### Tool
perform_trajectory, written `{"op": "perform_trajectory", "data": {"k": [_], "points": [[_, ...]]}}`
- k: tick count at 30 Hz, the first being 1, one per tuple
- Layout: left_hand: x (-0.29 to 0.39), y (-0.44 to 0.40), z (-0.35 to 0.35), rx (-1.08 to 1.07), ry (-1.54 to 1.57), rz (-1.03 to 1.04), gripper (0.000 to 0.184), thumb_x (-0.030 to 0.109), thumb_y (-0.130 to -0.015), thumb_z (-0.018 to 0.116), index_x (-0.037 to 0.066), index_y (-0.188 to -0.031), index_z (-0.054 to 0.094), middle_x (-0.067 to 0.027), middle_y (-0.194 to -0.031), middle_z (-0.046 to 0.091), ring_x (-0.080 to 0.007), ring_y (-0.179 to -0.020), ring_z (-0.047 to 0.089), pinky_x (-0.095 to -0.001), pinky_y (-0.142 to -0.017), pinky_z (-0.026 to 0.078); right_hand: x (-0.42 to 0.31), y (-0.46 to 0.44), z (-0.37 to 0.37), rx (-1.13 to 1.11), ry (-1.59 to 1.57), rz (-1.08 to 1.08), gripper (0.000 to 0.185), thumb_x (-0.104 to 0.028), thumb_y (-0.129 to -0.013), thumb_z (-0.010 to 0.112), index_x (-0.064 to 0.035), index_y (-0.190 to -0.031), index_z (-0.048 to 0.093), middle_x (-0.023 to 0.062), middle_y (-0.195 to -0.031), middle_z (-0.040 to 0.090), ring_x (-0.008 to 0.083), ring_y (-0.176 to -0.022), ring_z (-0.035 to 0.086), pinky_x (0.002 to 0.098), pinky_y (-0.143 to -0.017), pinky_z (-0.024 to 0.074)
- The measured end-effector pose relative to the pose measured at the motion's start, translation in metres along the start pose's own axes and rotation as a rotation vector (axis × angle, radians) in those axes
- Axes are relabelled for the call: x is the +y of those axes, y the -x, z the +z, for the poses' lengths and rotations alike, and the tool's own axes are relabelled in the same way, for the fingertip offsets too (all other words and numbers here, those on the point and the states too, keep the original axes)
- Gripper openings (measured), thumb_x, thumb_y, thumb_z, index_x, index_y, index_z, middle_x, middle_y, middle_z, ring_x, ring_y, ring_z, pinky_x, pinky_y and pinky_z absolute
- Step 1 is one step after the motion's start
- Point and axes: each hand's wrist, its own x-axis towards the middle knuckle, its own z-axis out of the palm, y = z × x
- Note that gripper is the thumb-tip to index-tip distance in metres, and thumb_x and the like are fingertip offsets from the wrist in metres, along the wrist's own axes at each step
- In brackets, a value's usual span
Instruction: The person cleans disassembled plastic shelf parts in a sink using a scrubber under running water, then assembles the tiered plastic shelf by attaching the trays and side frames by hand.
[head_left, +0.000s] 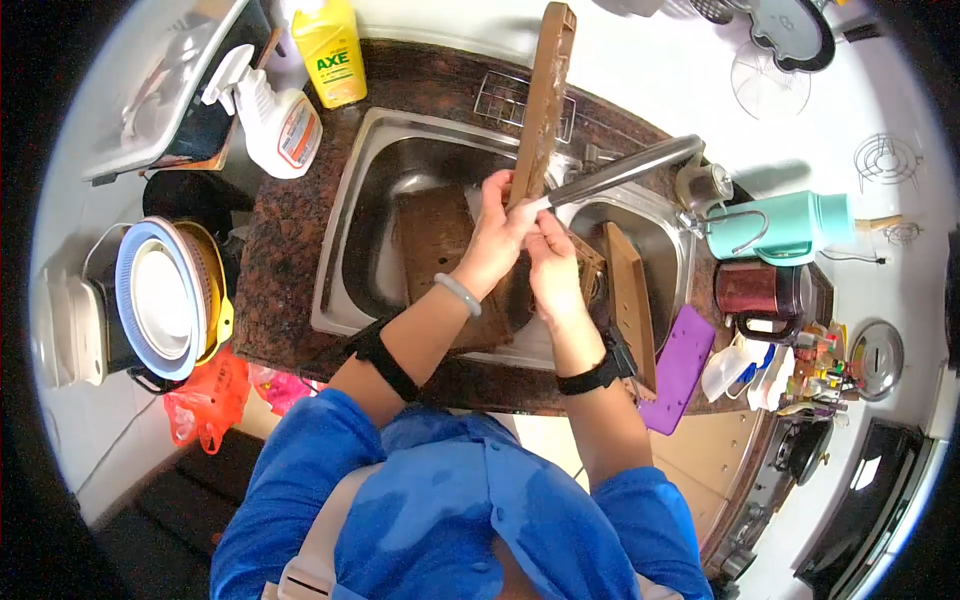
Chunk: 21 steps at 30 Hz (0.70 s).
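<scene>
A long, narrow brown board [545,100], wet and streaked on its face, stands tilted up over the sink's back edge. My left hand [495,243] is closed around its lower end. My right hand [552,262] sits close beside the left, just below the tip of the metal faucet [630,172]; its fingers are curled, and what they hold is hidden. Under my hands, a wide brown panel [440,245] lies in the left basin of the steel sink [345,215]. Another brown board [630,310] leans over the right basin, right of my right hand.
A yellow AXE bottle [330,55] and a white spray bottle [280,130] stand left behind the sink. Stacked bowls and baskets [160,300] are at the left. On the right are a purple mat [680,370], a mint-green flask [780,228] and a dark red kettle [750,290].
</scene>
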Motion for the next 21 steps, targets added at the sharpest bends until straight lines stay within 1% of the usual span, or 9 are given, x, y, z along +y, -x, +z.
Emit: {"op": "perform_trajectory", "data": {"k": [3,5,12,14,15,16,18,19,21], "points": [[0.004,-0.001,0.005,0.009,0.053,-0.027,0.048,0.017,-0.089,0.058,0.005,-0.127,0.031,-0.0075,-0.113,0.050,-0.0150,-0.104,0.048,-0.0324,-0.094,0.040,0.014,0.009,-0.004,-0.049,-0.042,-0.036,0.047,-0.002,-0.093,0.045,0.0000,-0.139,0.037,0.0091,-0.133,0.049,0.0175,-0.124,0.043,0.0271,-0.105,0.0307],[0.002,-0.007,0.001,-0.007,0.041,0.023,0.051,0.016,-0.088,0.060,0.006,-0.127,0.029,-0.0081,-0.112,0.052,-0.0157,-0.101,0.051,-0.0318,-0.093,0.041,0.036,0.013,-0.012,-0.110,0.394,-0.314,0.054,-0.006,-0.092,0.050,0.0014,-0.141,0.029,0.0220,-0.149,0.026,0.0280,-0.138,0.026,0.0330,-0.110,0.0265],[0.061,-0.009,-0.044,-0.165,0.006,0.025,0.060,0.007,-0.088,0.061,0.006,-0.133,0.023,-0.0113,-0.119,0.053,-0.0173,-0.102,0.055,-0.0329,-0.091,0.045,0.051,0.033,-0.021,-0.240,0.593,-0.127,0.058,-0.014,-0.087,0.059,-0.0036,-0.139,0.037,0.0220,-0.143,0.035,0.0342,-0.134,0.034,0.0348,-0.110,0.0277],[0.059,-0.007,-0.072,-0.154,-0.130,0.077,0.054,0.004,-0.085,0.061,0.004,-0.129,0.030,-0.0091,-0.113,0.053,-0.0158,-0.102,0.054,-0.0307,-0.090,0.044,0.048,0.040,-0.018,-0.551,0.902,0.096,0.060,-0.025,-0.084,0.065,-0.0023,-0.134,0.043,0.0207,-0.141,0.039,0.0353,-0.129,0.040,0.0334,-0.109,0.0297],[0.061,-0.004,-0.086,-0.148,-0.260,0.125,0.049,0.000,-0.083,0.062,0.003,-0.125,0.037,-0.0069,-0.108,0.054,-0.0143,-0.102,0.053,-0.0285,-0.090,0.043,0.041,0.047,-0.014,-0.712,0.915,-0.057,0.066,-0.036,-0.080,0.068,-0.0062,-0.134,0.044,0.0177,-0.142,0.038,0.0362,-0.128,0.040,0.0444,-0.107,0.0326],[0.070,0.001,-0.099,-0.137,-0.272,0.128,0.049,0.000,-0.083,0.062,0.003,-0.125,0.037,-0.0069,-0.108,0.054,-0.0143,-0.102,0.053,-0.0285,-0.090,0.043,0.034,0.057,-0.006,-0.725,0.907,-0.065,0.066,-0.036,-0.080,0.068,-0.0062,-0.134,0.044,0.0177,-0.142,0.038,0.0362,-0.128,0.040,0.0444,-0.107,0.0326],[0.090,0.014,-0.116,-0.161,-0.767,0.200,0.042,0.000,-0.080,0.064,0.002,-0.118,0.047,-0.0064,-0.106,0.054,-0.0148,-0.100,0.053,-0.0278,-0.090,0.041,0.027,0.083,0.008,-0.862,1.404,-0.080,0.063,-0.037,-0.079,0.069,-0.0101,-0.131,0.049,0.0165,-0.145,0.035,0.0345,-0.132,0.035,0.0560,-0.100,0.0355],[0.101,0.026,-0.113,-0.080,-0.683,0.189,0.040,0.000,-0.079,0.065,0.002,-0.117,0.050,-0.0081,-0.105,0.055,-0.0170,-0.100,0.053,-0.0292,-0.090,0.042,0.044,0.089,0.008,-0.836,1.399,-0.068,0.056,-0.037,-0.080,0.067,-0.0153,-0.130,0.052,0.0121,-0.147,0.033,0.0341,-0.133,0.034,0.0637,-0.095,0.0346],[0.108,0.036,-0.131,-0.034,-0.686,0.138,0.040,0.001,-0.079,0.065,0.001,-0.117,0.050,-0.0087,-0.105,0.055,-0.0180,-0.101,0.053,-0.0294,-0.090,0.042,0.064,0.095,0.009,-0.787,1.351,-0.112,0.053,-0.035,-0.082,0.065,-0.0156,-0.128,0.052,0.0103,-0.145,0.037,0.0337,-0.131,0.036,0.0636,-0.095,0.0348]]}}
